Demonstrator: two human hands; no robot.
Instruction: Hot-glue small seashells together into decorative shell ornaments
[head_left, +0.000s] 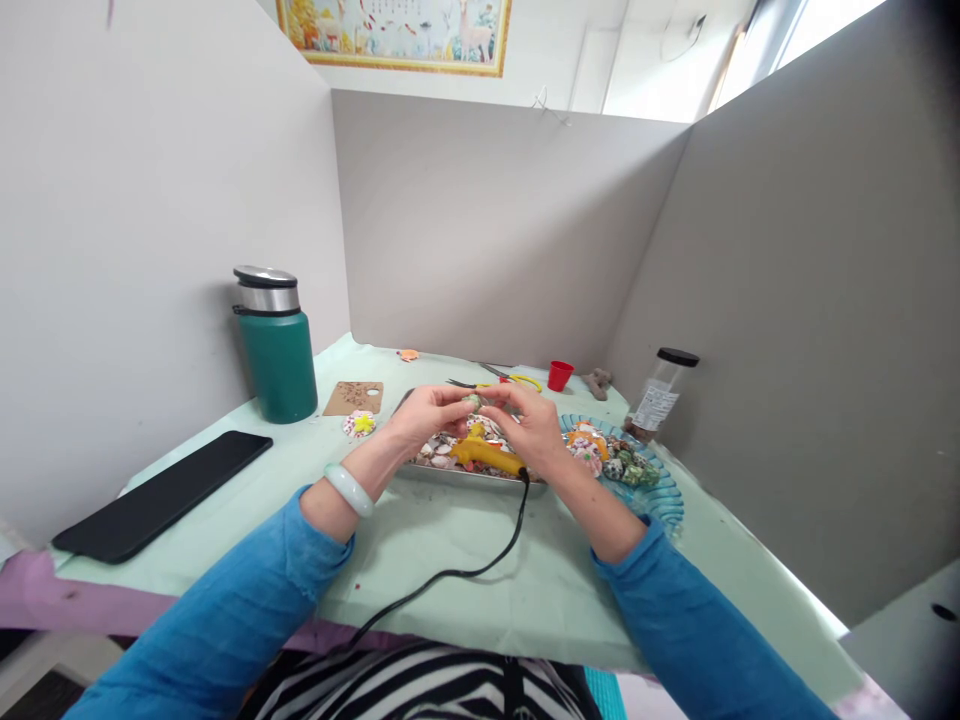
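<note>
1. Closest is a striped top, with a blue sleeve on each side of it.
2. The left hand has its fingers and thumb close together, pinching a little green stone.
3. The right hand is pinched in too, with its fingertips on the same stone.
4. The stone is small and lumpy, with pale and darker green bits. Fingers hide part of it, so I cannot tell its whole shape.
5. It is up between the two hands, above a metal tray full of shells.
6. A yellow glue gun lies on the tray, and its black cord curls over the pale green worktop.
7. More speckled stones sit on a wavy blue plate by the right arm.
</note>
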